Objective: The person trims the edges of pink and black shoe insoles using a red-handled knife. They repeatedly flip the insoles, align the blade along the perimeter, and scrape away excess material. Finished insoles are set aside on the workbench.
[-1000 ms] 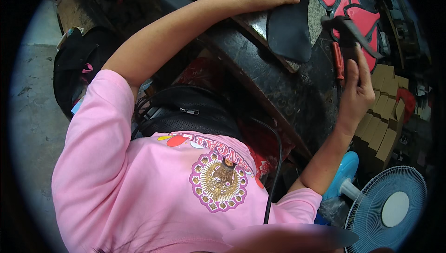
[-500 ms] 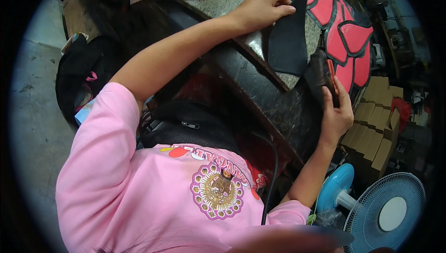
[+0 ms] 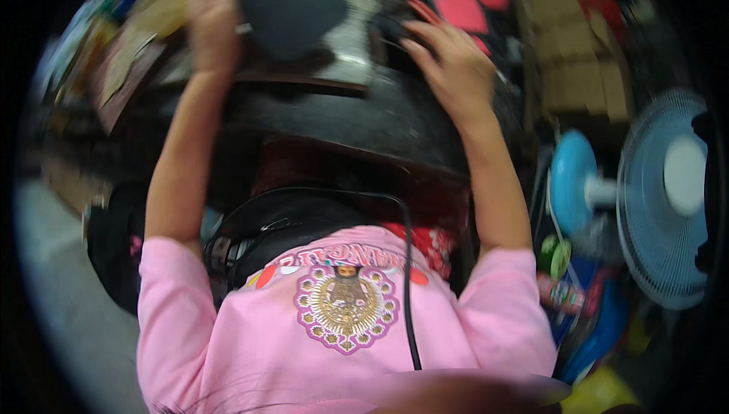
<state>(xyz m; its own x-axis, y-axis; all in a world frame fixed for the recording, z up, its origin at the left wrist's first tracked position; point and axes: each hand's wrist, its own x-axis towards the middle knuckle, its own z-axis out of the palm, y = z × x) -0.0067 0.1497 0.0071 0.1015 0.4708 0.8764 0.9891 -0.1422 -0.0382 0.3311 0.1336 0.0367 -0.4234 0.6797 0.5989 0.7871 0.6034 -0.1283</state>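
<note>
My left hand [image 3: 216, 26], blurred by motion, grips the left edge of a flat black sheet piece [image 3: 292, 11] with a rounded lower end. The piece is over a grey speckled slab [image 3: 357, 42] on the dark workbench. Over to the right, my right hand [image 3: 456, 64] has its thumb and fingers at a dark object [image 3: 389, 30] and a slim red item [image 3: 424, 10]. Blur hides what kind of things these are and whether the fingers hold them. Beyond that hand are several red pieces with black edging [image 3: 459, 4].
Stacked brown cardboard boxes [image 3: 573, 57] stand to the right. Nearer on that side are a white-centred fan [image 3: 661, 194] and a blue round base [image 3: 571, 182]. The front edge of the dark bench [image 3: 342, 121] runs before me. A black cable [image 3: 408, 285] hangs over my shirt.
The view has turned, and the bench now lies straight ahead. My left hand and the black sheet piece appear further left. My right hand stays near the dark object and the red item.
</note>
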